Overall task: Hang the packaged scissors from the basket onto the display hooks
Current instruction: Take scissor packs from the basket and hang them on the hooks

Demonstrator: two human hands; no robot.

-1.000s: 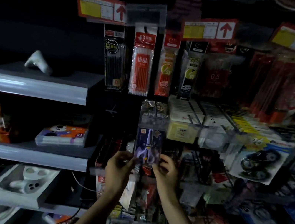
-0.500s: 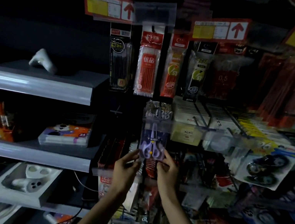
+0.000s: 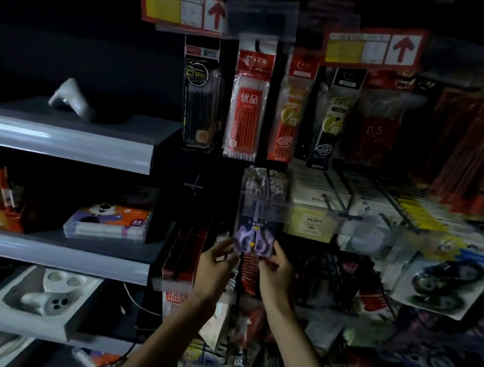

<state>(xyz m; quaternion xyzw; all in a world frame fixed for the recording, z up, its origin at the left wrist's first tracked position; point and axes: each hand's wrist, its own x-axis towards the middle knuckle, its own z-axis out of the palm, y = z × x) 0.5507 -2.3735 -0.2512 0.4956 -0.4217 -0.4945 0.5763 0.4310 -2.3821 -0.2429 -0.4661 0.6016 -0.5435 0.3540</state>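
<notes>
A packaged pair of purple-handled scissors [image 3: 254, 236] hangs upright at the middle of the dim display wall. Its top is behind a clear price-tag strip [image 3: 262, 209], so the hook itself is hidden. My left hand [image 3: 216, 264] pinches the pack's lower left corner. My right hand [image 3: 275, 272] pinches its lower right corner. Another pack [image 3: 265, 182] sits just behind and above it. The basket is out of view.
Pen packs [image 3: 249, 101] hang above under red arrow labels [image 3: 374, 47]. Long hooks with boxed goods [image 3: 337, 199] jut out on the right, with tape packs [image 3: 442, 281] below them. Grey shelves [image 3: 55, 141] on the left hold boxes and a white object.
Both hands have raised the scissors pack a little, and its top has slid up behind the clear strip. The view has shifted slightly.
</notes>
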